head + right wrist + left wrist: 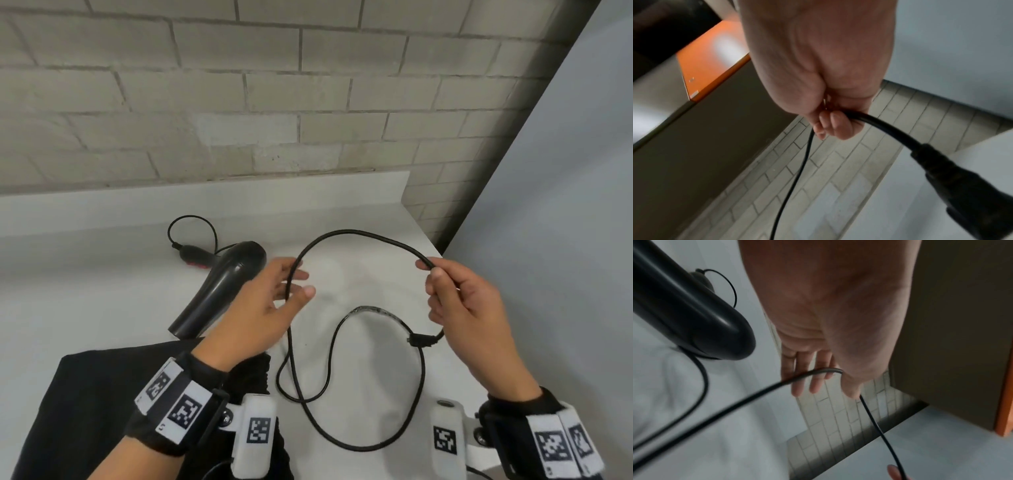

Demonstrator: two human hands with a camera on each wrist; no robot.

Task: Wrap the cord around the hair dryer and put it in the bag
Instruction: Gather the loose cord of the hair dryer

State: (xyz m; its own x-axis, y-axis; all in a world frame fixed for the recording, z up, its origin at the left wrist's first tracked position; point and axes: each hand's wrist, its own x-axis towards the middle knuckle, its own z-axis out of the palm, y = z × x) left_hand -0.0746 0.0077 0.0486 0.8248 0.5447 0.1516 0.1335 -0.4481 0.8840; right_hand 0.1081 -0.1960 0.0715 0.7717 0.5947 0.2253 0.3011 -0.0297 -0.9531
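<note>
Right now I have the cord strung in an arc between both hands above the white counter. My right hand, at about three o'clock in the head view, has its fingers curled tight around the cord a little way up from the plug-end fitting, which dangles just below the fist. My left hand, near nine o'clock of the arc, is loose: fingers nearly straight, with the cord running across them and the thumb only lightly near it. In the left wrist view the cord lies over the fingers and is not pinched.

The hair dryer lies on the counter at ten o'clock from my left hand, its handle pointing away, unheld. The black bag sits at seven o'clock, partly under my left wrist.

My worry is that slack. Loops of cord sag below the hands and cross one another at six o'clock; if I pull the arc toward the dryer carelessly, they could snag into a knot. With the left hand so relaxed, the cord could also slip off the fingers. And since nothing steadies the dryer, a tug on the cord may drag or spin it across the counter toward the edge.
</note>
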